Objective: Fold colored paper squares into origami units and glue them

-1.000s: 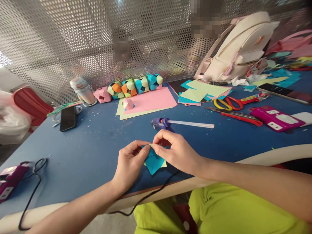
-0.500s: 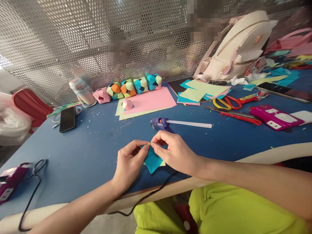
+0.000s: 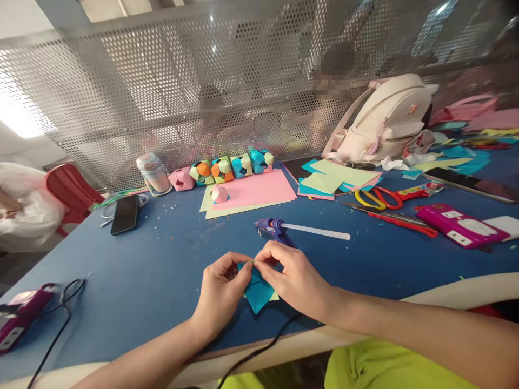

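Both hands meet at the top corner of a folded blue and pale green paper piece (image 3: pixel 259 292), low over the near side of the blue table. My left hand (image 3: pixel 223 289) pinches that corner between thumb and fingertips. From the other side my right hand (image 3: pixel 295 278) pinches the same spot, and its fingers cover the piece's right upper edge. A sliver of pale paper shows between the fingertips. Just beyond my right hand lies a purple glue gun (image 3: pixel 273 227) with a clear glue stick (image 3: pixel 316 232) sticking out of its back.
Folded paper balls (image 3: pixel 222 169) line the back beside a tumbler (image 3: pixel 154 173). Pink sheets (image 3: pixel 263 189), loose coloured paper (image 3: pixel 340 175), scissors (image 3: pixel 381 198), a cutter (image 3: pixel 405 221) and a backpack (image 3: pixel 389 119) are farther off. Purple power strips (image 3: pixel 462 224) and a phone (image 3: pixel 125 214) lie at the sides.
The camera view has tilted up, so everything sits lower in the picture. Both hands keep their pinch on the folded paper, with hardly any shift against the table.
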The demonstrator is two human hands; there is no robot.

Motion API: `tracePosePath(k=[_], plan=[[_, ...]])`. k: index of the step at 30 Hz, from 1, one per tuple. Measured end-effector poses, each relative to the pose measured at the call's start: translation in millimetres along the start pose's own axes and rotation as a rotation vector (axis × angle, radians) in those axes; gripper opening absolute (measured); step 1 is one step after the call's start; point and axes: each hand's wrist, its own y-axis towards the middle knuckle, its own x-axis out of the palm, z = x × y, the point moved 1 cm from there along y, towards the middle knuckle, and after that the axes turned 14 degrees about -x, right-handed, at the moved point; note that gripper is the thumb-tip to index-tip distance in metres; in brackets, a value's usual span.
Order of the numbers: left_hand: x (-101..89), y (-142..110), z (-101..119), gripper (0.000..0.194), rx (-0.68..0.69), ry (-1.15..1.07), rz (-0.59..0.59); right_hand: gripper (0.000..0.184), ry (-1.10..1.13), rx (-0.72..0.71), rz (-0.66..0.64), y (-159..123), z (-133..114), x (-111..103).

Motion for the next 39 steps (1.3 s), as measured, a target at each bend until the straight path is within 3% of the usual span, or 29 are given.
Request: tracePosePath(k=[8, 12, 24, 32, 36, 39], plan=[[-1.1, -1.7, 4.8, 0.019, 0.048, -0.023, 0.078, 0.009, 0.054, 0.106, -0.031, 1.4, -5.9, -2.0], [-1.3, -2.3, 6.4, 0.017, 0.070, -0.006, 0.092, 0.012, -0.008, 0.061, -0.027, 2.7, -6.6, -3.2], [-2.8, 4.2, 6.3, 0.017, 0.050, 0.151, -0.180, 0.017, -0.255, -0.150, -0.122, -2.0, 11.9, -3.2], [-5.8, 7.9, 3.0, 0.019, 0.033, 0.150, 0.027, 0.004, -0.095, -0.022, -0.110, 2.1, 3.2, -10.0], [-6.6, 10.4, 2.5, 0.017, -0.004, 0.079, 0.150, 0.009, -0.093, 0.068, -0.133, 2.9, -1.3, -12.9], [-4.2, 12.2, 2.3, 0.015, -0.036, 0.012, 0.180, 0.009, -0.076, 0.114, -0.163, 1.5, 0.1, -11.5]])
